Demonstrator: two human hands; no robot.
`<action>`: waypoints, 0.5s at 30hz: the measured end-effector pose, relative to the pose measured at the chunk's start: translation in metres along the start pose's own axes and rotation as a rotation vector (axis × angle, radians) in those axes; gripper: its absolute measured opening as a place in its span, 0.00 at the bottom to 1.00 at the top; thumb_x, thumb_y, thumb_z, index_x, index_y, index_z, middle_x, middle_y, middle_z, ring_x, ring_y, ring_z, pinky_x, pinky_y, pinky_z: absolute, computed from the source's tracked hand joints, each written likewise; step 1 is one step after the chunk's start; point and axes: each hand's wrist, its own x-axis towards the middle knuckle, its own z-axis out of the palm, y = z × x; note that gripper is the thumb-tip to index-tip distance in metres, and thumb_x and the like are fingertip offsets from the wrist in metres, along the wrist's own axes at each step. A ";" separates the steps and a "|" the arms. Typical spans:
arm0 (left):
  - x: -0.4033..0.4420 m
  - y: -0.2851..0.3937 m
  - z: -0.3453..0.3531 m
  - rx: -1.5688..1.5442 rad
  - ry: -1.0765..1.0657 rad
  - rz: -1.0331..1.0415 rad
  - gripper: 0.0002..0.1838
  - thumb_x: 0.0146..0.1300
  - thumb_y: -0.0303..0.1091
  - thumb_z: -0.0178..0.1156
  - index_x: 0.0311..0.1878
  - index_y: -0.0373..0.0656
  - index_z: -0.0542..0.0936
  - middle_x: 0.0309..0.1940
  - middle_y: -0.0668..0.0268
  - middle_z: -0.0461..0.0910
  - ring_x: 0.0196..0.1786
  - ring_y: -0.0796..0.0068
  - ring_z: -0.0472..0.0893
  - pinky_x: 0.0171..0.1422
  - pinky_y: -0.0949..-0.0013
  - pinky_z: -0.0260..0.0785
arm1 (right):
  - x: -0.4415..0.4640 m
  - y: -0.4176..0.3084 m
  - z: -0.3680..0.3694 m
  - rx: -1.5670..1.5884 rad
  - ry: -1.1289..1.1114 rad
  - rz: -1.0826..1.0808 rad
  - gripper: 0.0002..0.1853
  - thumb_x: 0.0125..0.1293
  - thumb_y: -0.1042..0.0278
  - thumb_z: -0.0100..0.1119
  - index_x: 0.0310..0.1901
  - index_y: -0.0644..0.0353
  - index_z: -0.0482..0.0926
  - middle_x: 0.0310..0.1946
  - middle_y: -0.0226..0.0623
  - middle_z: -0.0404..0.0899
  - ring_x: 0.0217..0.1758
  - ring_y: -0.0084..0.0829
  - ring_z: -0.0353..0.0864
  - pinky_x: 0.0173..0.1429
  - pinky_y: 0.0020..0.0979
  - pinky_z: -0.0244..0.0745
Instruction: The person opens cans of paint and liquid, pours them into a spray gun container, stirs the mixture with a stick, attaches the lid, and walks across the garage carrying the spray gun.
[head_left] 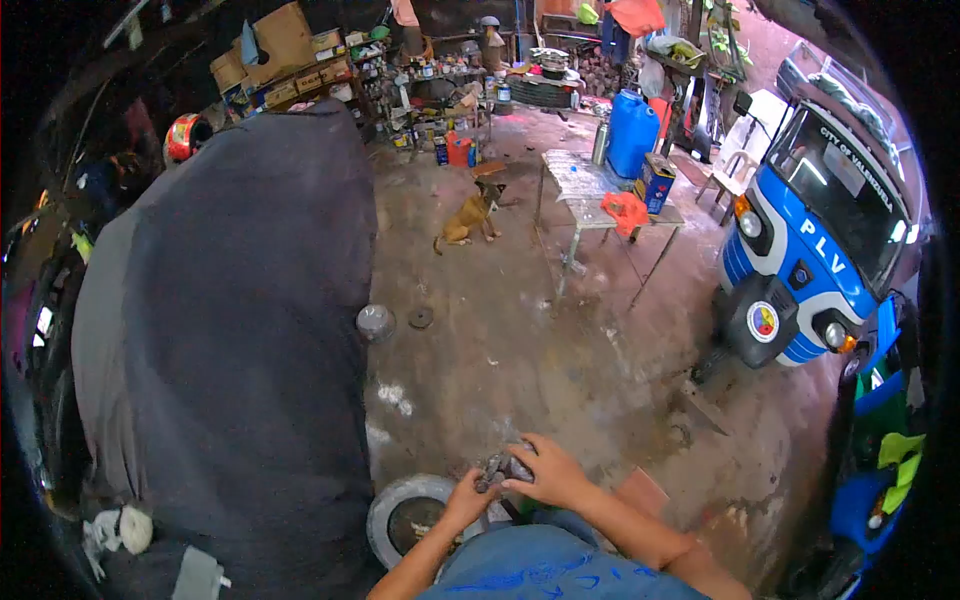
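Note:
Both of my hands are close together at the bottom centre, in front of a blue shirt. My left hand [468, 497] has its fingers closed on a small grey metal part [493, 470]. Beside it, my right hand [545, 472] curls over a rounded dark grey piece [522, 458], the fingers wrapped round it. Whether the two pieces are joined cannot be made out. Just below and left of the hands lies a round grey ring-shaped basin or tyre [383, 512], partly hidden by my left forearm.
A dark cloth cover [240, 280] drapes a large shape at left. A dog [470, 218] sits ahead. A table [570, 175] bears a blue jug [632, 135]. A blue three-wheeler [800, 240] stands at right. A metal pot [376, 322] is on the floor.

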 end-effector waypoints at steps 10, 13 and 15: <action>0.313 0.075 -0.095 -0.137 -0.127 0.069 0.21 0.64 0.43 0.72 0.53 0.41 0.78 0.37 0.68 0.80 0.40 0.75 0.78 0.47 0.66 0.73 | 0.287 0.161 -0.069 0.103 -0.074 -0.275 0.31 0.64 0.42 0.69 0.60 0.56 0.79 0.59 0.51 0.76 0.62 0.53 0.76 0.65 0.48 0.75; 0.382 0.102 -0.141 -0.239 -0.054 -0.044 0.20 0.65 0.43 0.72 0.52 0.43 0.78 0.39 0.70 0.79 0.40 0.79 0.78 0.40 0.69 0.76 | 0.399 0.190 -0.086 0.156 -0.093 -0.372 0.32 0.64 0.43 0.68 0.62 0.57 0.78 0.61 0.51 0.75 0.64 0.52 0.75 0.66 0.47 0.74; 0.419 0.105 -0.166 -0.427 0.007 -0.193 0.20 0.65 0.44 0.72 0.52 0.44 0.78 0.39 0.70 0.79 0.40 0.80 0.78 0.34 0.70 0.77 | 0.475 0.205 -0.093 0.246 -0.092 -0.394 0.33 0.64 0.43 0.69 0.63 0.57 0.77 0.63 0.51 0.73 0.66 0.52 0.75 0.68 0.46 0.73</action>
